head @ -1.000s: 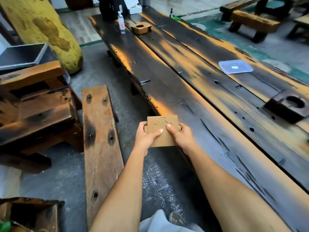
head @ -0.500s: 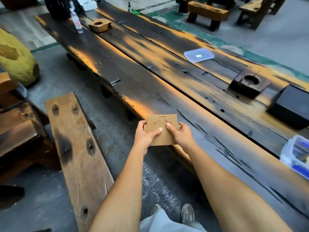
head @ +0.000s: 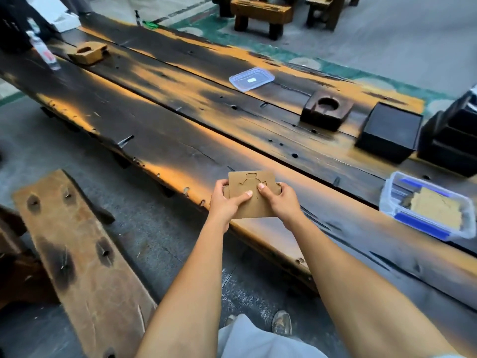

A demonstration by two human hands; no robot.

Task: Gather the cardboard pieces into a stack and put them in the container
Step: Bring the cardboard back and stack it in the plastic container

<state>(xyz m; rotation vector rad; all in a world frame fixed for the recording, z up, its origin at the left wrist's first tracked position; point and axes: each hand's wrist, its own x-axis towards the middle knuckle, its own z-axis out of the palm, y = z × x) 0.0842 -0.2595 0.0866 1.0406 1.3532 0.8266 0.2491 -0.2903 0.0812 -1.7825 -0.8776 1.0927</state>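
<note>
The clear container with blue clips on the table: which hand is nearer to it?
Right. The right hand holds the cardboard stack on the side toward the container; the left hand is farther.

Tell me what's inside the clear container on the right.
The container holds tan cardboard pieces lying flat. Its lid lies apart on the table. How many pieces, and anything beneath them, is hidden.

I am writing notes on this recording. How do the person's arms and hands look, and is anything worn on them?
Both arms are bare up to the bottom edge of the picture, with no sleeves in view. The left hand and the right hand wear no gloves; no rings, watch or bracelets show. The thumbnails are short and unpainted.
</note>
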